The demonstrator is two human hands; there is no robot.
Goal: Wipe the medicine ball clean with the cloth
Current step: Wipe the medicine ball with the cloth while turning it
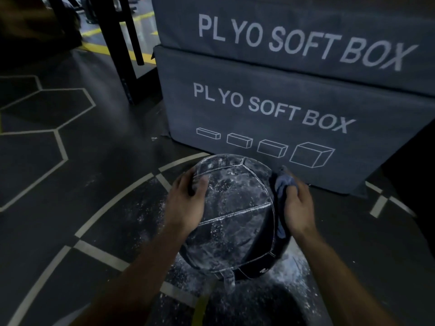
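While both forearms reach forward from the bottom of the view, the medicine ball (233, 215) sits on the dark floor (98, 208) between them, its black panels smeared and speckled with white powder and its seams showing pale. A short strap tab hangs from its near underside. White dust is scattered on the floor around the ball's base.

On the ball's left flank the left hand (186, 201) lies spread, fingers fairly straight and pressed against the surface, thumb up on the top panel; it steadies the ball without closing around anything. On the right flank the right hand (297, 208) grips a bunched blue-grey cloth (283, 184), fingers curled over it, holding it against the ball's upper right side. A fold of the cloth trails down along the ball's edge below that hand.

Pale curved and hexagon lines mark the floor to the left. Just behind the ball stands a grey padded box (270, 114) printed "PL YO SOFT BOX" with four small box outlines beneath; a second box (294, 36) with the same lettering is stacked on it. Farther back on the left, black metal legs (120, 43) stand near yellow floor stripes (98, 48).
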